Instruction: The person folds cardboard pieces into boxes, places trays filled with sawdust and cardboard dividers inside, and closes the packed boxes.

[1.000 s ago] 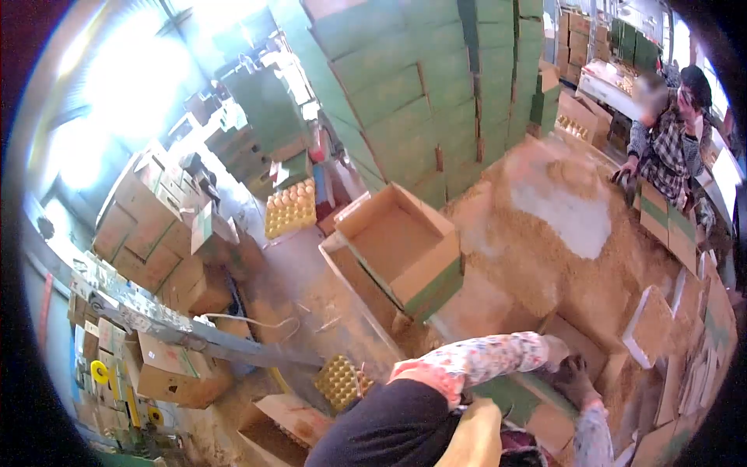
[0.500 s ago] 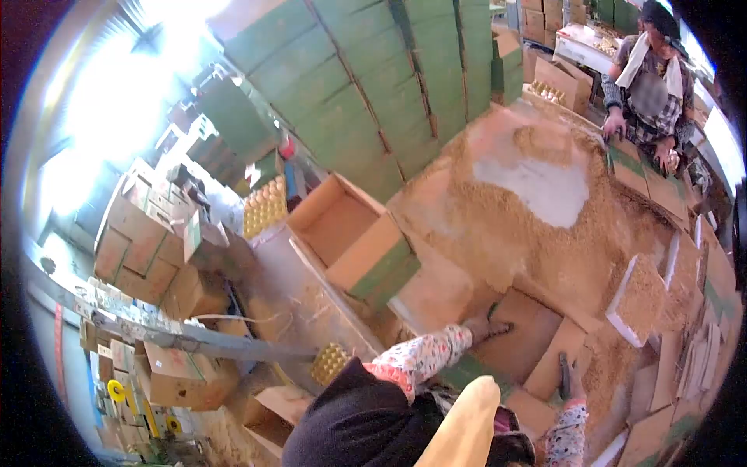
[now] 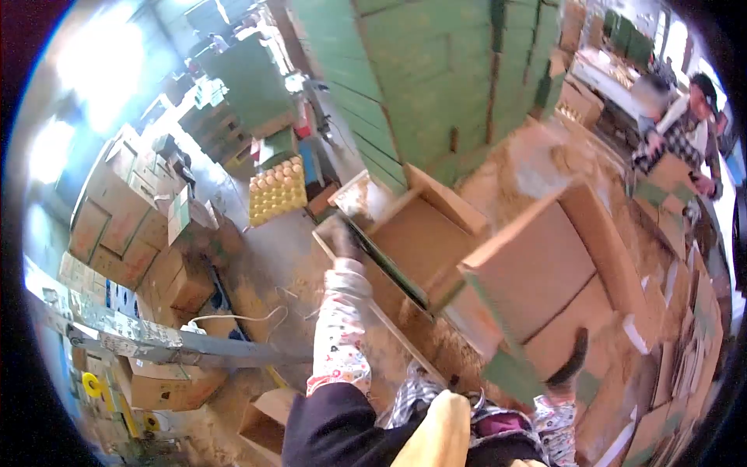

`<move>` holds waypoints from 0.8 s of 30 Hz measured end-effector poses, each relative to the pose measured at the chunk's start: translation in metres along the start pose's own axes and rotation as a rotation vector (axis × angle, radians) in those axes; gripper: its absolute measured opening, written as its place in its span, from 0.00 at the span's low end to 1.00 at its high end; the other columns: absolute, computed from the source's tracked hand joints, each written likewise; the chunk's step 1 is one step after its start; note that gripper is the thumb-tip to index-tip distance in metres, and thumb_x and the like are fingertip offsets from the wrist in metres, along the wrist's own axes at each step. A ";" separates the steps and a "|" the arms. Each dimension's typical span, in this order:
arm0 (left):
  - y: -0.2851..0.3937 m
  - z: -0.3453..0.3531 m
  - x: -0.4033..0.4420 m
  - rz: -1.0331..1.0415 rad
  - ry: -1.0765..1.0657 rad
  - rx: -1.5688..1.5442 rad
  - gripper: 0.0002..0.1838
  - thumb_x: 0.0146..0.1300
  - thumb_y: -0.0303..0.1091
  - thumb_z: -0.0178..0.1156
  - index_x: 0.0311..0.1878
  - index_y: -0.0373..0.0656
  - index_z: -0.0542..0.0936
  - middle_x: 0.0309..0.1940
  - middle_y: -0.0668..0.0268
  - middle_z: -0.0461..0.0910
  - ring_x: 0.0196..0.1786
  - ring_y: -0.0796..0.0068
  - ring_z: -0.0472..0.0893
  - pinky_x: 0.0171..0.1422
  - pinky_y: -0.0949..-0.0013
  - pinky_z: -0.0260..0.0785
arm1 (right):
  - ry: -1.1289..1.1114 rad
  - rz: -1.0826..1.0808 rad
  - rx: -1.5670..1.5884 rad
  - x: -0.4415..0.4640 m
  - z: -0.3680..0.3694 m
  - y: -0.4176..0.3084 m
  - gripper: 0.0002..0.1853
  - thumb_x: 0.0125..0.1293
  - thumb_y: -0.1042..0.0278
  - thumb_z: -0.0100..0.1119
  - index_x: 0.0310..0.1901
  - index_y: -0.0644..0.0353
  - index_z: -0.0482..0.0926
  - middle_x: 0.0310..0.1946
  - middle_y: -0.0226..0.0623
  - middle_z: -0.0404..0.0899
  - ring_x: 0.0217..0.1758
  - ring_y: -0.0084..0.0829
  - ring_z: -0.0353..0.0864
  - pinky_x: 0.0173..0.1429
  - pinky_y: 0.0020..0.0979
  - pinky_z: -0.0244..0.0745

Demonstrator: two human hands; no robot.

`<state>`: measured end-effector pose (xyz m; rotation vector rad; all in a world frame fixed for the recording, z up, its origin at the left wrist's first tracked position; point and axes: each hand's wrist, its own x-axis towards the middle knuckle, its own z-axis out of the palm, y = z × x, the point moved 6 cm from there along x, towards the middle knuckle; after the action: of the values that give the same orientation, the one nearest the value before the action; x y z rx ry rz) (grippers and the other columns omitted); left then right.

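Note:
In the head view, my right hand [image 3: 570, 364], in a dark glove, grips the near side of a large open cardboard box [image 3: 537, 272]. The box is tilted, with its brown inside facing me and some green on its outer side. Stretched forward to the left, my left hand [image 3: 342, 237] is at the left edge of a second open cardboard box [image 3: 424, 241]. Motion smears its fingers, so whether it grips that edge is unclear. Both sleeves are white with a floral print.
Yellow egg trays [image 3: 278, 193] with eggs stand beyond my left hand. Tall green stacks [image 3: 436, 86] rise ahead. A co-worker [image 3: 689, 128] handles a carton at the far right. Flattened cardboard [image 3: 689, 350] lies at right, and a metal beam [image 3: 156, 342] crosses at left.
My left hand has left the right-hand box and reached forward-left to the other box. The right-hand box has risen and tilted up with my right hand on it. The view has shifted.

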<state>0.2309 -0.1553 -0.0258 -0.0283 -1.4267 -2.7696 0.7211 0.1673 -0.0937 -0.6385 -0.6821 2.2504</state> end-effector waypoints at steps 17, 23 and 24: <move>-0.130 -0.045 -0.221 -0.429 -0.195 1.078 0.22 0.59 0.42 0.57 0.47 0.32 0.72 0.41 0.51 0.77 0.42 0.64 0.77 0.49 0.66 0.68 | 0.044 0.156 -1.343 0.010 0.028 0.043 0.29 0.60 0.54 0.54 0.58 0.63 0.63 0.59 0.45 0.64 0.60 0.42 0.64 0.59 0.40 0.64; -0.265 0.029 -0.412 -0.940 -0.753 1.088 0.19 0.59 0.39 0.60 0.46 0.33 0.73 0.36 0.61 0.78 0.39 0.75 0.77 0.42 0.72 0.69 | 0.247 0.123 -2.111 -0.131 -0.137 -0.062 0.47 0.41 0.43 0.66 0.60 0.62 0.60 0.59 0.51 0.60 0.64 0.48 0.57 0.66 0.48 0.50; -0.271 0.040 -0.417 -0.712 -0.891 1.539 0.18 0.59 0.38 0.60 0.46 0.34 0.74 0.32 0.63 0.78 0.34 0.75 0.77 0.39 0.72 0.70 | 0.164 0.049 -2.213 -0.137 -0.144 -0.073 0.47 0.40 0.44 0.67 0.60 0.61 0.60 0.60 0.50 0.59 0.65 0.48 0.55 0.67 0.51 0.46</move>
<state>0.6392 0.0407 -0.2342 -0.8744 -3.8217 -0.9438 0.9312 0.1541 -0.1212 -1.5759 -2.8316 0.4639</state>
